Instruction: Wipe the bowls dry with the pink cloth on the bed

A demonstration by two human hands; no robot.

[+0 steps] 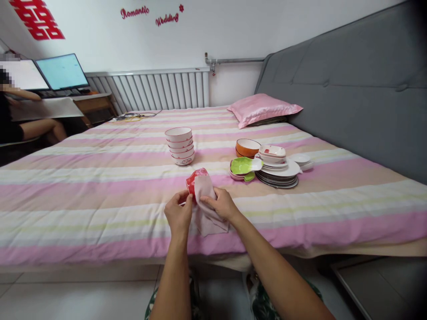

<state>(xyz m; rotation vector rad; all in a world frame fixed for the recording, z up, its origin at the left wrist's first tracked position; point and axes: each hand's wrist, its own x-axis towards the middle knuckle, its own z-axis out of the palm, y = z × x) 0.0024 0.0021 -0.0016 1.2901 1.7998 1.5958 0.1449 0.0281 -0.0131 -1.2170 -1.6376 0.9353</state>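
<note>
Striped bed point(126, 191) is carrying everything. Grey headboard point(360, 93) is standing along the right; pink pillow point(263, 109) is lying near it, far side. Plate stack point(278, 181) is sitting right of centre, orange bowls point(242, 151) and green dish point(243, 166) sitting on its left. White bowls point(183, 153) are standing nested, upright, far centre.

Cloth point(206, 224) is draping over the right part of the red bowl point(191, 181), loose end spreading on the bed. Right hand point(224, 204) is pinching cloth against the bowl, thumb showing. Left hand point(180, 213) is pinching the bowl's left edge, thumb and fingertips. Bowl is tilting, near centre.

Handling, my guess: bowl light, stiff, likely glazed, so slippery and chippable; cloth soft, limp. Safer grip: left hand cupping wall and base, not just edge.
</note>
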